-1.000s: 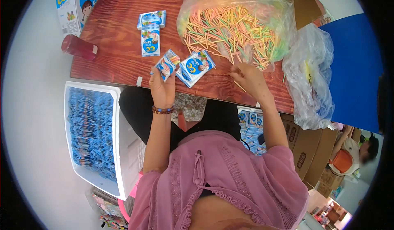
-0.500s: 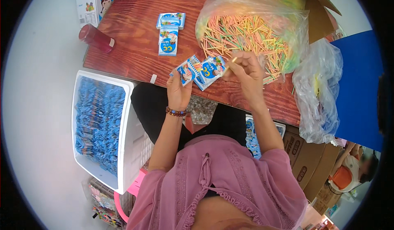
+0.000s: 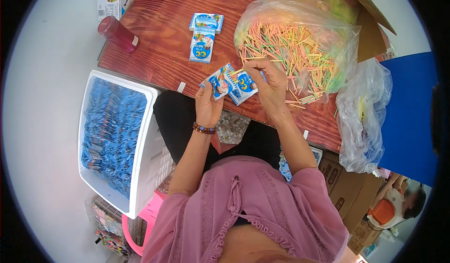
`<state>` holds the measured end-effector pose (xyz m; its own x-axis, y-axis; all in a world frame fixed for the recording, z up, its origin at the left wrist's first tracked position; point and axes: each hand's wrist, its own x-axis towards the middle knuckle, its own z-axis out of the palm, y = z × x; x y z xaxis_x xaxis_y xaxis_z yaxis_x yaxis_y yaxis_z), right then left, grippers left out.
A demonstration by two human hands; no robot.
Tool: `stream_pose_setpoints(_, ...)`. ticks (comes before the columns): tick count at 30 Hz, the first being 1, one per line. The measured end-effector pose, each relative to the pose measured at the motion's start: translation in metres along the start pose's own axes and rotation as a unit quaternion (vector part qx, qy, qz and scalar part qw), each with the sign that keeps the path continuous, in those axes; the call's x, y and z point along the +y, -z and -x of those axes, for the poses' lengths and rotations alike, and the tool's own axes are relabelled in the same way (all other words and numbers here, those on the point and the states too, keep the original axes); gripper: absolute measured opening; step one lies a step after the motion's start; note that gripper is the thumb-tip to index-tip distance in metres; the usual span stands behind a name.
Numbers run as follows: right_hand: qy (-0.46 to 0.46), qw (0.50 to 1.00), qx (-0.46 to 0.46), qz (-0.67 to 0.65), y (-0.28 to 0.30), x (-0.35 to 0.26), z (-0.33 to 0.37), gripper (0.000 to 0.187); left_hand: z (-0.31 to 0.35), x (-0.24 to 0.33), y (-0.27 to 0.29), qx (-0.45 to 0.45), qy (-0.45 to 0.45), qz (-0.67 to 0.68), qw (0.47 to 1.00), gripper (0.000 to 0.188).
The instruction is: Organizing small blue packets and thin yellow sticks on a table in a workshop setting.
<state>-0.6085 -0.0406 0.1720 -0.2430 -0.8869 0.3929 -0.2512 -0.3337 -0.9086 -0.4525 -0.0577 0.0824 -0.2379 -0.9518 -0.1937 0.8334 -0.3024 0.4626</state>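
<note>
My left hand (image 3: 208, 104) is closed on a small blue-and-white packet (image 3: 218, 84) just over the table's near edge. My right hand (image 3: 269, 87) pinches a thin yellow stick (image 3: 237, 71), its tip at the packet's upper edge. Beneath the right fingers a second blue-and-white packet (image 3: 244, 89) overlaps the first; what supports it is partly hidden. Farther off on the table, a few similar packets (image 3: 202, 45) lie partly stacked. Beyond my right hand, an open clear plastic bag (image 3: 262, 11) holds many pink, yellow and green sticks (image 3: 290, 42), some spilling out.
On the wooden table (image 3: 159, 33) a dark pink bottle (image 3: 117, 34) stands at the left edge. A white crate (image 3: 145, 136) full of blue packets is at my left. A crumpled clear bag (image 3: 361, 117) hangs at the right. Cardboard boxes (image 3: 356, 192) and a person (image 3: 391, 206) are at lower right.
My right hand has moved left, bringing the yellow stick from beside the second packet to the upper edge of the packet in my left hand. The whole view has shifted slightly.
</note>
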Motion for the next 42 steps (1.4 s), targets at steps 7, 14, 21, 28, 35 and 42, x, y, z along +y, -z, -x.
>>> stream_pose_setpoints(7,0.112,0.978,-0.147,0.093,-0.007,0.006,-0.009,0.013,0.003,0.003,-0.006,-0.013,0.007,0.034,0.999,0.032)
stream_pose_setpoints(14,-0.119,0.984,-0.133,0.016,-0.015,-0.007,-0.004,0.018,-0.005,0.002,-0.002,-0.065,-0.010,0.063,0.996,0.035)
stream_pose_setpoints(21,-0.155,0.971,-0.167,-0.070,-0.026,0.006,-0.022,0.018,-0.009,0.010,-0.009,-0.054,-0.032,-0.002,0.998,0.023)
stream_pose_setpoints(28,-0.140,0.970,-0.195,0.028,-0.053,0.054,-0.066,0.022,-0.032,0.023,-0.001,0.081,-0.149,-0.022,0.985,0.028)
stream_pose_setpoints(35,-0.142,0.954,-0.209,0.161,-0.083,0.102,-0.109,0.029,-0.047,0.028,0.009,0.158,-0.271,-0.290,0.904,0.046)
stream_pose_setpoints(42,-0.026,0.973,-0.116,0.197,-0.026,0.083,-0.076,0.026,-0.027,0.020,0.003,0.060,-0.277,-0.535,0.796,0.037)
